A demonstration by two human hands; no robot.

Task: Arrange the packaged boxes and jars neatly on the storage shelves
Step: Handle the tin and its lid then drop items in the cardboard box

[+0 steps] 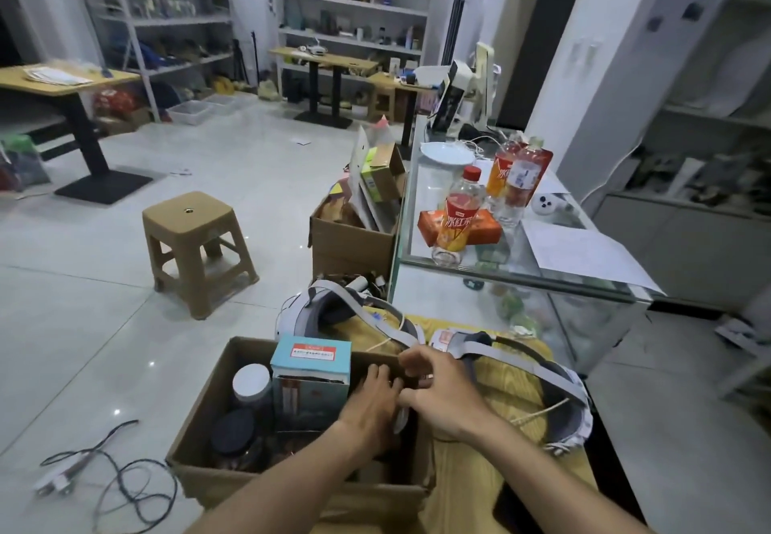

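Storage shelves (354, 3) on the far wall, well apart from everything being handled; already carrying mixed boxes and bottles, too blurred to itemise. A second rack (175, 20) stands to their left.

Glass surface (542, 279) on the right, holding three drink bottles (459, 208), an orange carton (479, 225) lying behind the nearest bottle, loose paper sheets (584, 254) and a white plate (446, 154).

Yellow surface (500, 400) in front of it carries two headsets: one (325, 312) at the far left corner, the other (555, 375) at the right edge.

Open cardboard box (200, 421) in the foreground, just left of the yellow surface. The task items are in here, not on the shelves:
- teal box (311, 371), upright against the far wall, top flap torn
- white-lid jar (251, 381), just left of the teal box
- dark-lid jar (233, 431), nearer the camera, touching or almost touching the white-lid jar

Brown stool (196, 241) on the floor, well apart. Another cardboard box (350, 241) against the end of the glass surface, stuffed with flat packs.

Left grip (371, 404): inside the box at its far right corner, just right of the teal box, fingers fairly straight against the far wall, not wrapped round anything.

Right grip (442, 387): touching the left grip over the same corner, fingers curled; can't tell whether it holds something.

Cable (125, 475) lying loose on the floor at left.
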